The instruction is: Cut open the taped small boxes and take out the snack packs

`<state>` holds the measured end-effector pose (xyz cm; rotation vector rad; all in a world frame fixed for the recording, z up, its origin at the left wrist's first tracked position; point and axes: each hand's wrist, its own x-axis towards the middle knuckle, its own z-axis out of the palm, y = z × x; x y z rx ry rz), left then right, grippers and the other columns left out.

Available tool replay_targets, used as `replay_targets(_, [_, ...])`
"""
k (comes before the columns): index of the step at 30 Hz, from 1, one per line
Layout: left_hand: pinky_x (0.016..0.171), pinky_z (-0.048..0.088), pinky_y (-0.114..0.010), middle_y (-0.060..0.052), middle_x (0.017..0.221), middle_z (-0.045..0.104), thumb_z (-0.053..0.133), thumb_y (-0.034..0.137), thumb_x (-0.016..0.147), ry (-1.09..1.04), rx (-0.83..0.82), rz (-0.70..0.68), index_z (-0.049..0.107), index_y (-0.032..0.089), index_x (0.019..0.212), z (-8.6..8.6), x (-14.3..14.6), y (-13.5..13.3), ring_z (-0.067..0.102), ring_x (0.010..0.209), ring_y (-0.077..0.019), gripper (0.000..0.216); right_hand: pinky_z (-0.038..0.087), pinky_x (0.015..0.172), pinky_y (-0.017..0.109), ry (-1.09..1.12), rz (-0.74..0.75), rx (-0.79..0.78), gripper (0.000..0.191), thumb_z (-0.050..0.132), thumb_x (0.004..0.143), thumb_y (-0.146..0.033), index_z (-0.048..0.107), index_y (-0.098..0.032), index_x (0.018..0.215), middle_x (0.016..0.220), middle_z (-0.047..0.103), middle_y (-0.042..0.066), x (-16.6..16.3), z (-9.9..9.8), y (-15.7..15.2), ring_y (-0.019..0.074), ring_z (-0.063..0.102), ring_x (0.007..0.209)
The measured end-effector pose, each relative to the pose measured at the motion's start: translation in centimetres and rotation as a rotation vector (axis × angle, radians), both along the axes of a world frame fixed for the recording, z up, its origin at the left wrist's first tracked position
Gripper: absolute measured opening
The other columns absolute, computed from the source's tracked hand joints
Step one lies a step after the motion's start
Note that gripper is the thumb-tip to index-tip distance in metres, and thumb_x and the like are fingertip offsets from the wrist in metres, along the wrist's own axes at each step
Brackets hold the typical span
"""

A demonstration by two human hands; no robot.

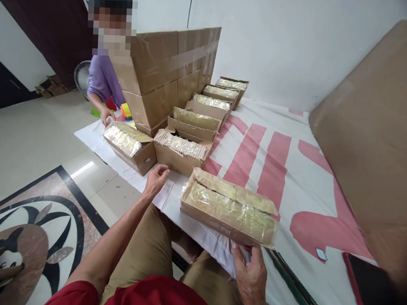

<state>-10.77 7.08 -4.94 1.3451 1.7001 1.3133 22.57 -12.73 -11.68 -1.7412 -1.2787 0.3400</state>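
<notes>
Where boxes (229, 212) rest, red-striped sheet (273, 164) covers tiled floor (29, 136).

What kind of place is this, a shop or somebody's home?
Probably a home used for packing goods. Work is done on a banner spread over a tiled floor with an inlaid pattern, beside a big carton and a row of small taped boxes.

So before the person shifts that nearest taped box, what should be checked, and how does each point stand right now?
1. Right hand has a grip on the taped box: ok, at its near edge.
2. Left hand free: ok, it holds nothing.
3. Tape on the box intact: cannot tell, the seam looks torn.
4. Other person's hand clear of it: ok, it is by the far small box.
5. Banner sheet flat: ok.
</notes>
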Motion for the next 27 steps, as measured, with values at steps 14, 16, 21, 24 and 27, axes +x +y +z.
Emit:
replay_targets(14, [0.092,0.059,-0.041,-0.007,0.088,0.073,0.068,0.023,0.071,-0.031,-0.045,0.214,0.065,0.011,0.12,2.1,-7.3,4.0,0.072,0.088,-0.0248,0.051,0.058,0.073,0.041,-0.036,-0.019,0.039,0.044,0.064,0.088,-0.064,0.065,-0.021,0.094,0.084,0.074,0.01,-0.3,0.5,0.6,0.029,0.073,0.079])
replay_targets(16, [0.093,0.058,-0.04,-0.009,0.093,0.073,0.067,0.026,0.073,-0.028,-0.03,0.198,0.067,0.012,0.116,2.9,-6.6,2.7,0.072,0.092,-0.0248,0.045,0.059,0.074,0.041,-0.038,-0.012,0.03,0.039,0.063,0.089,-0.06,0.065,-0.021,0.093,0.083,0.074,0.01,-0.8,1.1,0.4,0.0287,0.073,0.08])
replay_targets(21, [0.099,0.057,-0.042,-0.01,0.108,0.075,0.069,0.044,0.085,-0.015,0.151,-0.003,0.07,0.017,0.115,4.7,-2.3,-4.3,0.071,0.102,-0.0245,0.041,0.06,0.071,0.04,-0.084,0.0,0.009,0.032,0.059,0.095,-0.049,0.066,-0.021,0.109,0.097,0.077,0.012,-0.7,3.6,-1.0,0.0291,0.074,0.085])
replay_targets(24, [0.099,0.057,-0.043,-0.009,0.113,0.074,0.07,0.043,0.09,0.046,0.297,-0.156,0.072,0.02,0.113,5.9,0.8,-8.1,0.07,0.105,-0.0241,0.032,0.06,0.087,0.045,-0.283,-0.001,0.065,0.033,0.054,0.1,-0.041,0.067,-0.021,0.123,0.122,0.075,0.017,2.2,4.9,-2.5,0.033,0.073,0.108])
replay_targets(27, [0.101,0.057,-0.043,-0.009,0.119,0.071,0.067,0.035,0.094,0.108,0.43,-0.241,0.072,0.022,0.114,7.0,3.6,-9.4,0.068,0.114,-0.0243,0.024,0.057,0.093,0.051,-0.54,-0.019,-0.008,0.037,0.048,0.1,-0.039,0.07,-0.019,0.121,0.124,0.075,0.018,6.4,5.0,-3.8,0.0363,0.071,0.113])
